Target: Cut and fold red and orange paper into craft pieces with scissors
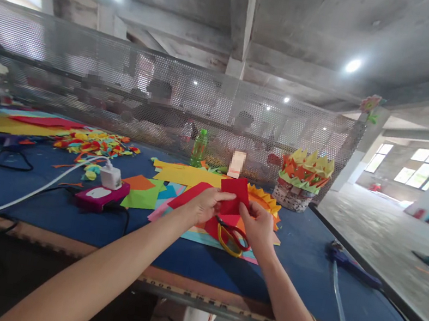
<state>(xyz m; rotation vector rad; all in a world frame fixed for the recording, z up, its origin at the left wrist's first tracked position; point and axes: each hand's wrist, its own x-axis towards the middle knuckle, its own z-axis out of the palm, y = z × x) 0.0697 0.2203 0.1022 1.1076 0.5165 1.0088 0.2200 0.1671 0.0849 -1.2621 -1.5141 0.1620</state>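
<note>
A small red paper square (235, 191) is held up between my two hands above the pile of coloured sheets. My left hand (209, 204) pinches its left side, with the index finger lying across the front. My right hand (258, 221) grips its lower right corner between thumb and fingers. Just beneath lie scissors (231, 239) with yellow and red-orange handles; their blades are partly hidden. Larger red paper (190, 195) sits behind my left hand, over yellow paper (189, 175) and other colours. A yellow-orange pleated paper ring (264, 198) rests behind my right hand.
A magenta power strip (102, 196) with a white charger (111, 175) and cables stands left. Paper scraps (93, 143) heap behind it. A green bottle (199, 147) and a paper-trimmed basket (304, 182) stand by the mesh screen (122, 69). A glue gun (353, 267) lies right.
</note>
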